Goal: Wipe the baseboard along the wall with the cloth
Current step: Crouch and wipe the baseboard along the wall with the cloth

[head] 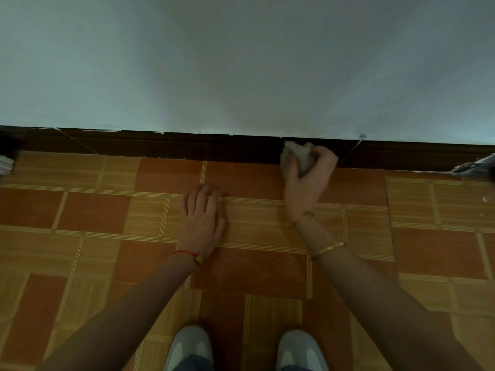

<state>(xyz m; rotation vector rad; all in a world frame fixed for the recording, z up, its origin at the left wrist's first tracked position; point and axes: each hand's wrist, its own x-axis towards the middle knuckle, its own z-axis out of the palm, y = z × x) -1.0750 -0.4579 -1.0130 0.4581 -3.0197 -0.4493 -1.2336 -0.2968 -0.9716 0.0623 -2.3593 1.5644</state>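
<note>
1. I see a tiled floor (251, 269) of reddish-brown and tan wood-pattern squares, divided by pale striped bands, running up to a plain pale grey-green painted wall (241, 62).
2. A dark brown wooden baseboard (160, 145) runs the full width along the foot of the wall. Pale paint flecks mark its top edge, and thin light diagonal lines cross it near the left end and right of centre.
3. My right hand (308, 180) grips a crumpled pale grey cloth (298, 155), fingers curled round it, pressing it against the baseboard right of centre, where baseboard meets floor.
4. My left hand (203, 212) lies flat on the floor, palm down, fingers straight and close together, holding nothing, set back from the baseboard and apart from the right hand.
5. A red cord bracelet (187, 254) sits on the left wrist and a thin gold bangle (328, 250) on the right forearm.
6. Two grey-and-white shoes (190, 349) show at the bottom edge of the floor, cut off by the frame.
7. A pale ridged object (6, 164) at the floor's left edge and a grey-white object (479, 166) at the right edge, beside the baseboard, are both cut off; I cannot identify either.
8. Most of the cloth is hidden inside the right hand, and the baseboard behind it is covered.
</note>
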